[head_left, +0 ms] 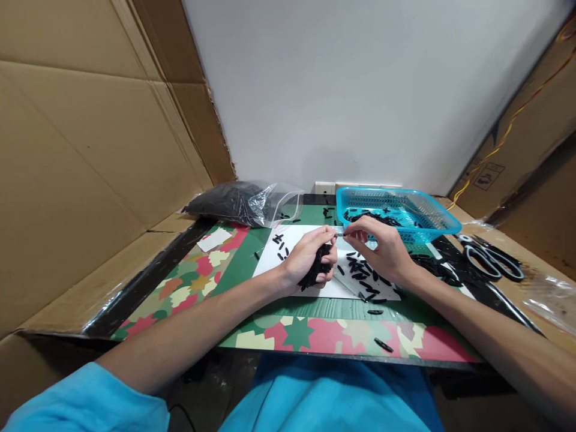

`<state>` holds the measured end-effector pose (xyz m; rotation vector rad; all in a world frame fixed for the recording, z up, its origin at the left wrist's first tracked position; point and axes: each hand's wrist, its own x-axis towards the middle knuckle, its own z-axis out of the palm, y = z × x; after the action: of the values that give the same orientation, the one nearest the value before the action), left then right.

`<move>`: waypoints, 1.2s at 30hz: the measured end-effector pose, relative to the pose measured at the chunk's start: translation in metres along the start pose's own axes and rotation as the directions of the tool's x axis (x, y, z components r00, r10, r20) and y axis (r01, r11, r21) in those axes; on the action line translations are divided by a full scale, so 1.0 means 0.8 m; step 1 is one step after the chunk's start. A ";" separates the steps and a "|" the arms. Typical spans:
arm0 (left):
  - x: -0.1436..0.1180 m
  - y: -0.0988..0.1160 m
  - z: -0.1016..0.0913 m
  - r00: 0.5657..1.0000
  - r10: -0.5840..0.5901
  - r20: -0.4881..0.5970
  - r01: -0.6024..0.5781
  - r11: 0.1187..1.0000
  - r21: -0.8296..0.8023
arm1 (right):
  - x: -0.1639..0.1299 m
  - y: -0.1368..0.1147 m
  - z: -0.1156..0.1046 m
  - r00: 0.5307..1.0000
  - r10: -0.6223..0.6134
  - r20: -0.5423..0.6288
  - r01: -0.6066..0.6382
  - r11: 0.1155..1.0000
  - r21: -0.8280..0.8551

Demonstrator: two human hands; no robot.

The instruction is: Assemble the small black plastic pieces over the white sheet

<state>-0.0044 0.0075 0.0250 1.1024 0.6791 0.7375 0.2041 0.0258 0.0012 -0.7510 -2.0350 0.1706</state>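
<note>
My left hand [312,259] is closed around a bundle of black strands [316,273], whose cut ends stick out below the fingers. Its thumb and forefinger also pinch one end of a small thin dark piece [339,234]. The fingertips of my right hand [378,246] meet at the other end of that piece, and its exact kind is too small to make out. Under both hands lies a white sheet [263,268], with many short black pieces [360,267] scattered over it, mostly below my right hand.
A blue plastic basket [443,223] with black pieces in it stands at the back right. At the back left lies a clear zip bag [238,201] full of dark material. Scissors [492,259] rest on the right. Cardboard walls [90,138] flank the table [310,333].
</note>
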 end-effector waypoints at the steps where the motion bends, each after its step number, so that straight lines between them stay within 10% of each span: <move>1: 0.000 0.000 0.000 1.000 -0.002 -0.002 0.002 1.000 -0.001 | -0.001 0.001 0.000 1.000 -0.018 0.007 0.018 1.000 -0.018; 9: 0.000 0.002 0.003 0.999 -0.010 -0.048 0.011 1.000 0.018 | -0.002 0.001 0.002 0.960 -0.251 0.123 0.276 0.915 -0.294; 36: -0.004 0.005 0.010 0.999 0.010 -0.053 -0.006 0.998 0.062 | 0.003 0.005 -0.004 0.925 -0.365 0.105 0.376 0.839 -0.392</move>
<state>-0.0003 0.0018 0.0319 1.1459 0.7476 0.7591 0.2076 0.0302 0.0030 -0.5816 -2.2267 -0.4863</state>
